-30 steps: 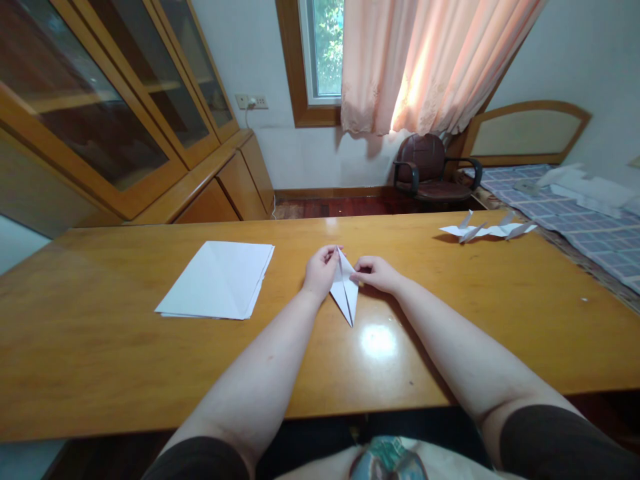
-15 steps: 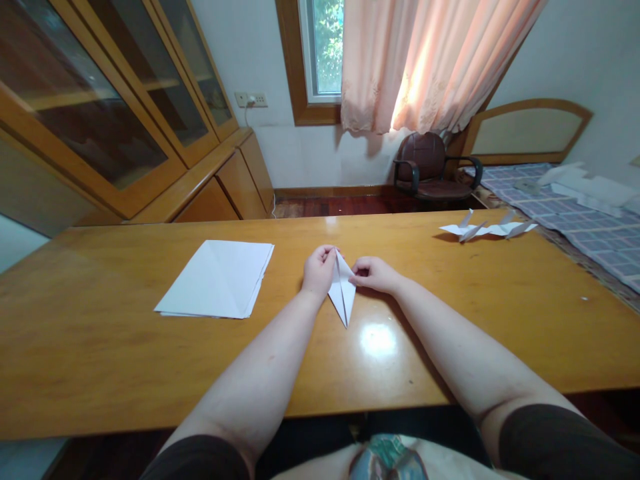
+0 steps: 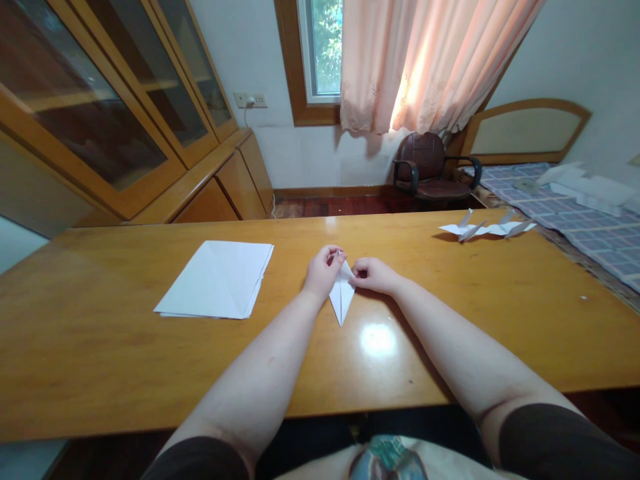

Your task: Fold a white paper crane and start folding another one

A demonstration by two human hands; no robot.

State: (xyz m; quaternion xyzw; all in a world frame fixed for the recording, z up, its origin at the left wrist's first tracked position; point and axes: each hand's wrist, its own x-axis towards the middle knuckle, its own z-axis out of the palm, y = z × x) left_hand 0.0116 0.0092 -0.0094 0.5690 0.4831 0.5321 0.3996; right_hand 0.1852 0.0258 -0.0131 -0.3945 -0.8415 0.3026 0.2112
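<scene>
A small white piece of folded paper [image 3: 342, 297], kite-shaped with a crease down its middle, points its narrow tip toward me on the table. My left hand [image 3: 324, 269] pinches its far end and hides part of the upper left edge. At the paper's right corner, my right hand [image 3: 375, 275] is closed, thumb and fingertips gripping the edge. To the left lies a stack of white paper sheets [image 3: 217, 279], slightly uneven at its right side. Folded paper cranes [image 3: 470, 231] stand at the far right of the table.
The wooden table [image 3: 110, 373] spans the view. Behind it stand a glass-door cabinet [image 3: 200, 160] at left and a brown armchair [image 3: 424, 167]. A bed with a checked cover [image 3: 575, 220] adjoins the right side, with white paper on it.
The folded paper's near tip has swung slightly left. My left hand has shifted a little right at the far end, its thumb now over the paper; my right hand is nearly still.
</scene>
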